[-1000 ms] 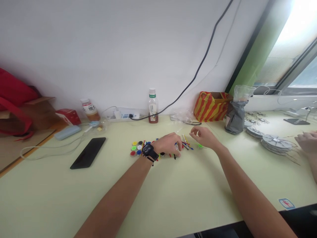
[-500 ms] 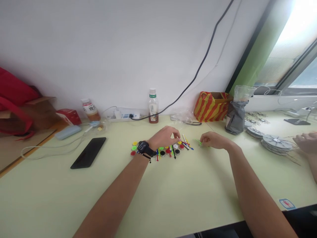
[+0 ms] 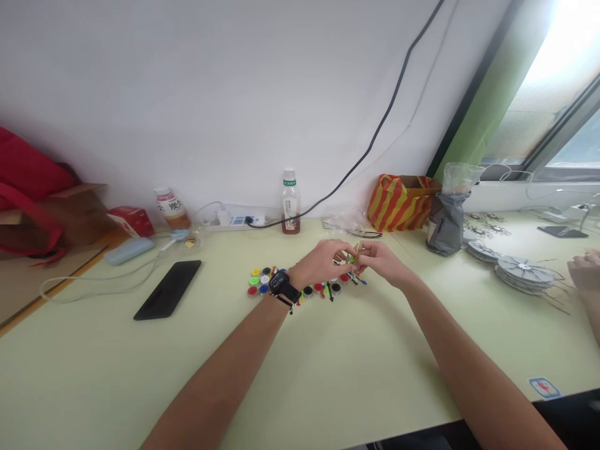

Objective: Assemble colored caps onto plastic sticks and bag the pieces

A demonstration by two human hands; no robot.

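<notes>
Head view: the left hand [image 3: 323, 259] and right hand [image 3: 379, 259] meet fingertip to fingertip above the surface [image 3: 337, 362]. The right hand's fingers pinch a small green piece [image 3: 352, 259]; the left hand's fingers curl narrowly beside it, and whether they grip it too I cannot tell. Below and to the left lie colored discs [image 3: 254, 281] and thin arrow-tipped sticks [image 3: 330, 292], partly hidden by the left hand. A phone [image 3: 167, 290] lies well apart, farther left.
</notes>
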